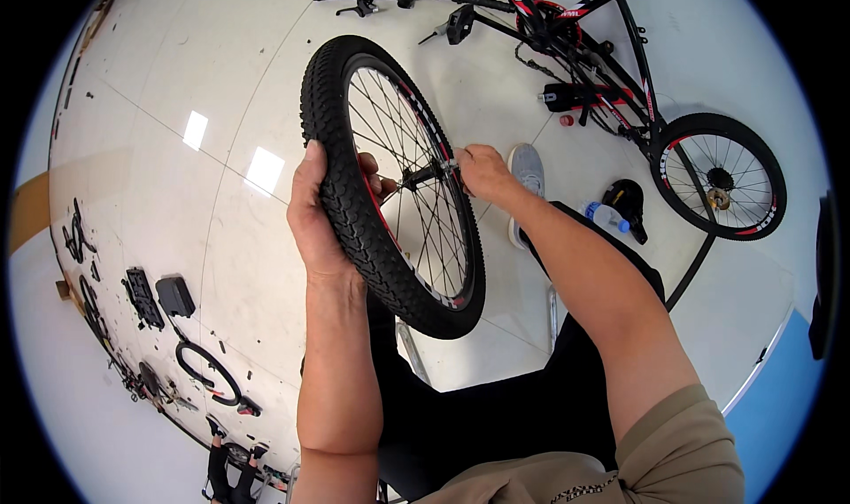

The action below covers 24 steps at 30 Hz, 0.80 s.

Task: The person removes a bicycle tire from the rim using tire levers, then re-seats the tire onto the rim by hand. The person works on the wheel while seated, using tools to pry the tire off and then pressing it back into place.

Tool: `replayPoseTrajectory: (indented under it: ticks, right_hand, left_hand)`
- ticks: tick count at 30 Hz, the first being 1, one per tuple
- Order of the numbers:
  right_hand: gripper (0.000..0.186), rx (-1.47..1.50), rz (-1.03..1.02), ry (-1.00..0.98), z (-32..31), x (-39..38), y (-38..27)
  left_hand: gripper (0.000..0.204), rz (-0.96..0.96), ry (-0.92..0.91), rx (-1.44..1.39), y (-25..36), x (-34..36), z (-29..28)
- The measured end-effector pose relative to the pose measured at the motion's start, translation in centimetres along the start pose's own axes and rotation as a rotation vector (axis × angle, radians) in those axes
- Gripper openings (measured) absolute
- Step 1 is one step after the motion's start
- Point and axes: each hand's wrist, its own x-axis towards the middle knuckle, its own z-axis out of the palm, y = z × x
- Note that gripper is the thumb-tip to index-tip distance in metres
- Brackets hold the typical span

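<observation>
A bicycle wheel (390,269) with a knobby black tyre, a dark rim and thin spokes stands tilted in front of me. Its left side is gripped by my left hand (316,213), the palm along the tyre and the fingertips curled through to the rim and spokes. At the right end of the black hub (423,176), my right hand (485,173) is closed in a pinch. A small silvery piece shows at its fingertips, too covered to name.
A black and red bicycle frame (620,88) lies at the far right, its other wheel (719,176) attached. Nearby are a saddle (627,210) and a water bottle (606,215). Dark cases (175,297) and a curved black part (208,371) lie on the left floor. Another person's legs (232,477) show lower left.
</observation>
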Motion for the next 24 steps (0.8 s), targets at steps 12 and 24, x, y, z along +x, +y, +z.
replayPoseTrajectory:
  ticks: [12, 24]
  right_hand:
    - [0.044, 0.482, 0.004, 0.124, -2.5, -11.5, -11.9]
    - [0.049, 0.736, -0.296, -0.097, 1.5, -18.6, -12.5]
  left_hand:
    - [0.050, -0.002, 0.003, 0.030, -0.4, -0.2, 0.2]
    - [0.074, 0.076, 0.036, 0.324, -1.0, -1.1, 0.6]
